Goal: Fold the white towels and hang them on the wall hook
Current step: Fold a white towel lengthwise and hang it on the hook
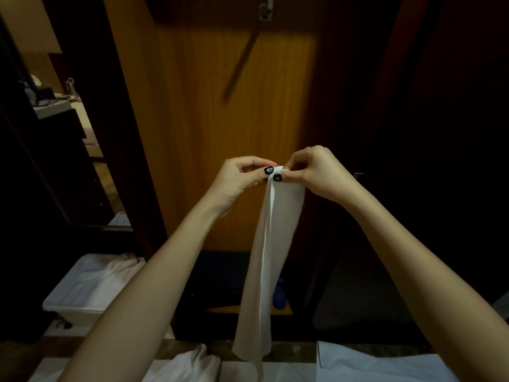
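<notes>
Hands: the left hand [242, 175] and right hand [314, 172] are brought close together at the centre of the frame. Each pinches the top edge of the towel [271, 244] between thumb and fingertips.
Towel: it hangs straight down from that pinch as a long narrow strip, doubled lengthwise. Its tail reaches the bottom edge of the frame.
Hook: the wall hook [265, 11] sits at the top centre on the wooden panel [209, 139], well above the hands.
Step in hand: probably matching the top corners before the next fold.
Doing it well: line the edges up flush at the pinch and let the weight of the cloth pull the strip straight. Then fold bottom to top so the layers do not slip.
Risk: a loose pinch could let one layer slide and skew the fold.
Waiting: other towels [371, 365] lie along the bottom of the frame, and more fill the white bin [68, 312] at the lower left.
</notes>
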`<state>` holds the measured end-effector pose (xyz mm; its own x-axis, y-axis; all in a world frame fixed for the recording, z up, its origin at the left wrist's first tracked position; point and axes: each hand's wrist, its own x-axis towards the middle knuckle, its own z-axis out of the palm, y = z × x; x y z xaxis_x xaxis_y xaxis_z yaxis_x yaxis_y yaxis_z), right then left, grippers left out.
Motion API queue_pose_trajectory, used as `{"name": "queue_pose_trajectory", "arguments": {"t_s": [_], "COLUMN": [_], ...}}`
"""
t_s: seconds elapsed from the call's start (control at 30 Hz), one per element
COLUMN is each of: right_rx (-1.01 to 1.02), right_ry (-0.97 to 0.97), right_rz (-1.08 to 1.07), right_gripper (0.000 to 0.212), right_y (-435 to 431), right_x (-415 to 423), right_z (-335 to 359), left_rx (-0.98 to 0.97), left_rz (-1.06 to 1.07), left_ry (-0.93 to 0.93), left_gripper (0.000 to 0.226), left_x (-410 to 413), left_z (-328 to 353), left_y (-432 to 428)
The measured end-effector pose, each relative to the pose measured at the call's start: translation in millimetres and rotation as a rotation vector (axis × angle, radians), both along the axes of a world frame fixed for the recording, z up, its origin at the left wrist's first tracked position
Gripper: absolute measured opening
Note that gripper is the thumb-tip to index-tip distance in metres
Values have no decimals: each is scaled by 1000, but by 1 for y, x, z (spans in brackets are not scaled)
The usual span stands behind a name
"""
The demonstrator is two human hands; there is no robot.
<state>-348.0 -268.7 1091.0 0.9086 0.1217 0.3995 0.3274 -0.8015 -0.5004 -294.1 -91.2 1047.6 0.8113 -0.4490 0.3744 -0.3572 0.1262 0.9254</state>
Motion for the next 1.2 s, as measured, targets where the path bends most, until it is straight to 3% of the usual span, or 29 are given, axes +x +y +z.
{"name": "queue_pose_trajectory", "arguments": {"t_s": [0.1, 0.23, 0.37, 0.5, 0.7, 0.83, 0.93, 1.03, 1.2], "right_rx": [22, 45, -17, -113, 67, 161, 411, 607, 635], "right_ry": [-17, -15, -5, 158, 149, -6, -114, -197, -274], "right_rz": [-5, -14, -13, 28, 71, 32, 73, 145, 80], "right_gripper": [22, 24, 32, 23, 35, 24, 10, 29, 45], "right_y": [-2, 2, -4, -28, -30, -24, -15, -9, -14], "right_x": [1, 6, 8, 1, -5, 0, 4, 6, 10], "right_z": [1, -3, 1, 13, 13, 11, 14, 18, 18], "left_rx": [9, 20, -57, -121, -127, -135, -131, -127, -25], "left_rz": [-63, 8, 75, 92, 134, 177, 164, 144, 53], "left_ry": [-9, -79, -94, -61, -65, -173, -288, -271, -207], "left_gripper": [32, 44, 45, 40, 33, 36, 36, 39, 36], "left_x": [-5, -12, -10, -1, 5, 4, 4, 6, 5], "left_z": [-2, -6, -7, -4, 4, 15, 25, 33, 29], "left_y": [-1, -16, -20, -11, -14, -14, -14, -15, -14]}}
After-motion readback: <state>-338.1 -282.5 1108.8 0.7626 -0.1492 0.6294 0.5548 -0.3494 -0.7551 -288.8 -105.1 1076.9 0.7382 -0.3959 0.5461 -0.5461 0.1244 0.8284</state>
